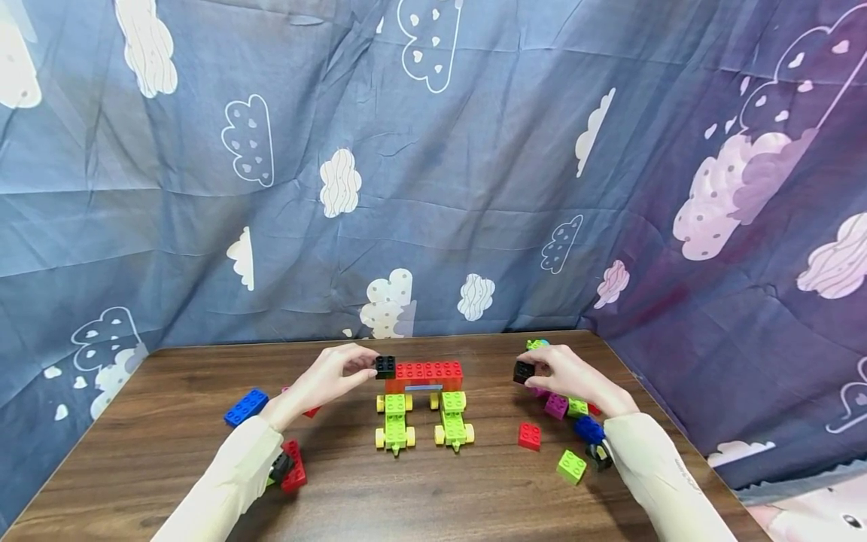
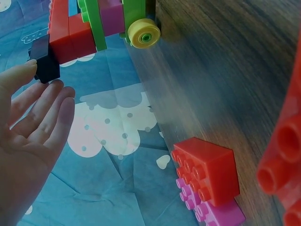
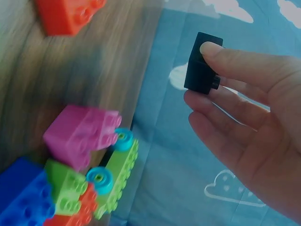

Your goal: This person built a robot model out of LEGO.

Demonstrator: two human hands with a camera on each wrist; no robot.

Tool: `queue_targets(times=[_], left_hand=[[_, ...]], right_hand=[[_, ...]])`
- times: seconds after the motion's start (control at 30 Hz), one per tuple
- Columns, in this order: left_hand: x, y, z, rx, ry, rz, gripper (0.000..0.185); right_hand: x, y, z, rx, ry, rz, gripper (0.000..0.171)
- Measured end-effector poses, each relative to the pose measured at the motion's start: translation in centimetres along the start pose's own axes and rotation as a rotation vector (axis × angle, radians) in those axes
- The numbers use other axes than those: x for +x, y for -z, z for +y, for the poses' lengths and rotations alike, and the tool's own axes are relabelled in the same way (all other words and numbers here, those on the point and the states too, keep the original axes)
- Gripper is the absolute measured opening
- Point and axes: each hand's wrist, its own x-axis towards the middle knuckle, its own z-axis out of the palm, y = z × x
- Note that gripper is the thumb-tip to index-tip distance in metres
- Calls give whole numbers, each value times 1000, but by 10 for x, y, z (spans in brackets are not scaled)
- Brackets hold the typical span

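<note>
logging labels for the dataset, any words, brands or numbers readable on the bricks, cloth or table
None: no text reads in any view.
Black brick in the left hand: plain studs.
Black brick in the right hand: plain.
Backdrop cloth: cloud drawings only.

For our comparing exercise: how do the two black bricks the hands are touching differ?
The left black brick sits against the end of the red beam, touched by the left hand. The right black brick is held free of the model, pinched by the right hand. Both look small, black and alike.
</note>
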Motion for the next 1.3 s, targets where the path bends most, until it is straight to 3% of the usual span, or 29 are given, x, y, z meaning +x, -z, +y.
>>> queue_targets(times=[0.57,0.8,1.3], left_hand=[[-1,1,1,-16,-3,-6,28],[-2,0,2,-35,7,-6,29],[-2,-1,4,-37,7,-3,29]], right_hand=[[38,-2,-44,-15,36,-25,35],[48,-5,-54,20,108,-42,35],[59,-9,-67,65,129,-48,36]])
